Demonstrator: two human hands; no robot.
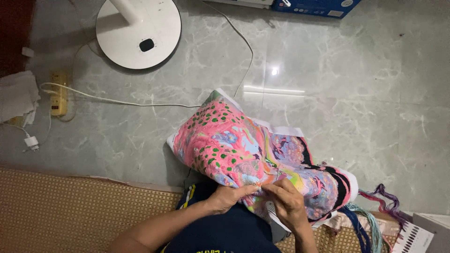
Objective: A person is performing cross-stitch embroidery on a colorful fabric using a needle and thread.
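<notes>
Two hands, the left hand (226,197) and right hand (287,200), are pinched shut on the embroidered cloth (253,154), where loose thread bundles (375,211) nearby could be snagged.

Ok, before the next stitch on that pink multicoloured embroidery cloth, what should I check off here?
1. Left hand grips the pink multicoloured embroidery cloth: ok.
2. Right hand pinches at the cloth's near edge, fingertips beside the left's: ok.
3. Needle visible between the fingers: cannot tell, too small.
4. Cloth lies bunched over the lap, work spot flat: not ok.
5. Loose bundle of blue, teal and purple threads within reach at the right: ok.
6. White cable on the grey marble floor apart from the cloth: cannot tell.
</notes>
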